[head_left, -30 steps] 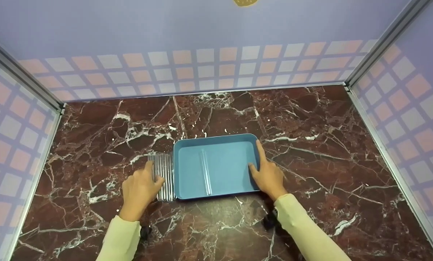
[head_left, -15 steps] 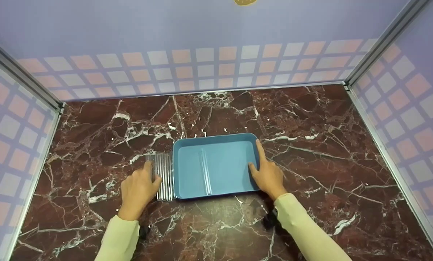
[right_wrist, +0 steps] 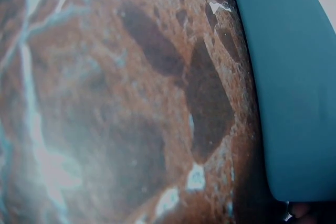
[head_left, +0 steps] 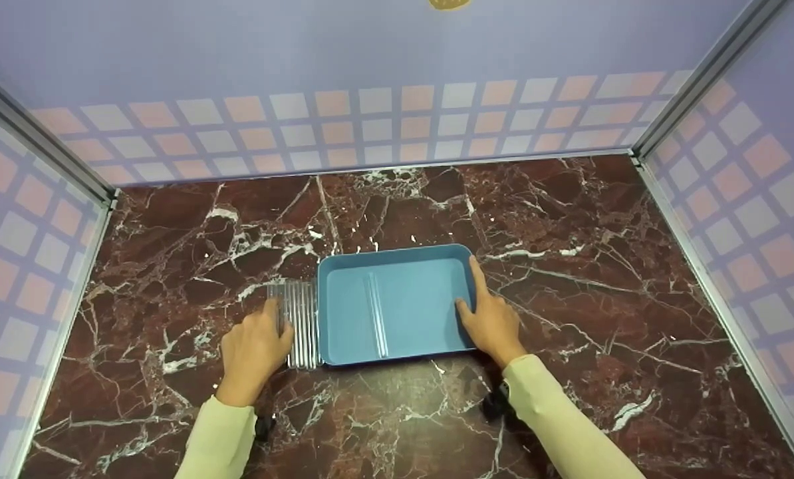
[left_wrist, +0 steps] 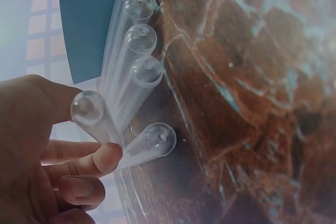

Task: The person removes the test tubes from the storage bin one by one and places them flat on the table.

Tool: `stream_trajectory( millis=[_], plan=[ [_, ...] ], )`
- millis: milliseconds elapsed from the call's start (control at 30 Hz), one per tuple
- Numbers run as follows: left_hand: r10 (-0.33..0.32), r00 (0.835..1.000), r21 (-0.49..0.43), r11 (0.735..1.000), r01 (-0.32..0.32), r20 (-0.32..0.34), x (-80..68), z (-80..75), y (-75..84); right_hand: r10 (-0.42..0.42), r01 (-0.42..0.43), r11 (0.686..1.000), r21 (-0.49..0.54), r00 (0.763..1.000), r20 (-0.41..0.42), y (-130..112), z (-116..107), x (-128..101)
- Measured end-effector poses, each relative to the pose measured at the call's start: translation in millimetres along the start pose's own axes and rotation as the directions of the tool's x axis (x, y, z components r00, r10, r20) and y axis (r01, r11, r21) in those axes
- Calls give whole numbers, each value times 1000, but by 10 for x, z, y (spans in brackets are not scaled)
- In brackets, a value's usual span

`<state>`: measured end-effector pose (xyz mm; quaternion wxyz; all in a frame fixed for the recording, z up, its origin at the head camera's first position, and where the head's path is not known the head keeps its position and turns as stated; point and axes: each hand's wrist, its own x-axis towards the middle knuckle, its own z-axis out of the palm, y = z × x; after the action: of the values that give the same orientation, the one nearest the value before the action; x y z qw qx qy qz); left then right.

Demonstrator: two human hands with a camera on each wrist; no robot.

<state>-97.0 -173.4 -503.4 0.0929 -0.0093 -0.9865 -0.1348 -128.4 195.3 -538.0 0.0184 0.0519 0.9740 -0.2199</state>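
My left hand (head_left: 254,342) pinches a clear round-ended plastic tube (left_wrist: 94,114) between thumb and fingers, at the left end of a row. The row holds several like tubes (head_left: 304,326), side by side along the left outside of a blue tray (head_left: 423,299). Another tube (left_wrist: 152,142) lies apart from the row, beyond my fingertips in the left wrist view. Inside the tray, left of its middle, lies one clear tube (head_left: 378,316). At the tray's right wall my right hand (head_left: 493,326) grips the rim, thumb inside. The right wrist view shows mostly the tray's outer side (right_wrist: 294,87).
Dark red marbled tabletop (head_left: 570,226) surrounds the tray. A lilac wall (head_left: 370,60) with pink and white squares stands at the back. Similar panels (head_left: 31,199) rise on the left and right, edged with metal strips.
My left hand has shifted very slightly left, its thumb moving away from the row with the pinched tube. The right hand and the tray have stayed put.
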Motion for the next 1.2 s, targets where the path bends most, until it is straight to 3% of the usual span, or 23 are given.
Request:
stream_trajectory(
  millis=[1200],
  plan=[
    [-18,999,18,1000,18,33,-35,17,-13,-9,9,1000,8,1000,-11,4,-2,-13]
  ],
)
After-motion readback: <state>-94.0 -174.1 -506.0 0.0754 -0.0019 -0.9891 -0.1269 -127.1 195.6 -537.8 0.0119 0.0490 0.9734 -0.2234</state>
